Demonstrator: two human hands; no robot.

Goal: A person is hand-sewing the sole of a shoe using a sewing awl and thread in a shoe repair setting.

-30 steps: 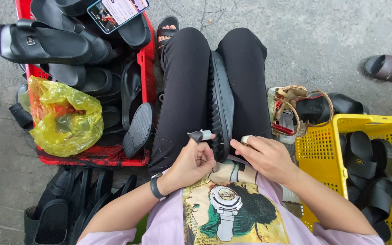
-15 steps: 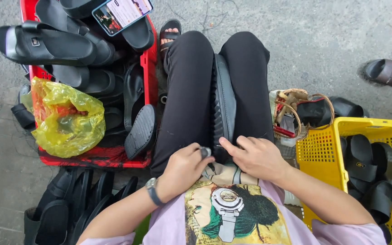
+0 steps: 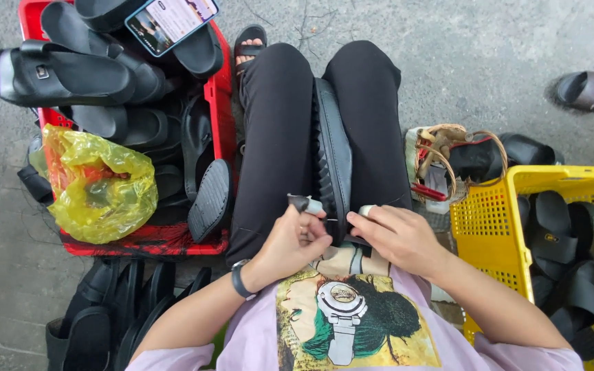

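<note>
1. Sandal (image 3: pixel 335 148), black, ridged sole: stands on edge between the 2 thighs, long axis running near to far, heel end at the hands, toe end far. It lies directly ahead of both hands, which meet at its near end.
2. Left hand (image 3: pixel 290 244): closed in a pinch on a small grey-tipped tool (image 3: pixel 305 203), with a thin thread or needle bridging across to the sole edge; wrist bent inward, dark wristband (image 3: pixel 240 280) showing.
3. Right hand (image 3: pixel 397 237): fingers curled against the sandal's near right side, clamping it; it sits slightly nearer the sandal.
4. Red crate (image 3: pixel 221 103), left: stacked black sandals, phone on top, yellow plastic bag (image 3: pixel 97 182) in front.
5. Yellow crate (image 3: pixel 496 213), right: more black sandals inside.
</note>
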